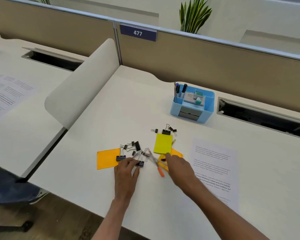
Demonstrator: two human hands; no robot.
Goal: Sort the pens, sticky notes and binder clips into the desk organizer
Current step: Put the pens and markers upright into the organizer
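Note:
A blue desk organizer [208,108] stands at the back of the white desk with pens [183,90] upright in its left slot. Loose black binder clips [137,146] lie in a heap at the desk's middle, and a smaller group of clips [166,131] sits above a yellow-green sticky pad [163,143]. An orange sticky pad [106,158] lies to the left. My left hand [126,172] pinches a binder clip [140,164] with its fingertips. My right hand [177,166] rests over an orange-tipped pen [160,171] and another orange pad [177,152]; its grip is hidden.
A printed sheet [215,170] lies right of my right hand. A cable slot [260,116] opens at the back right. A curved white divider [87,80] borders the desk on the left, and a tan partition [215,56] closes the back. A chair [9,187] stands lower left.

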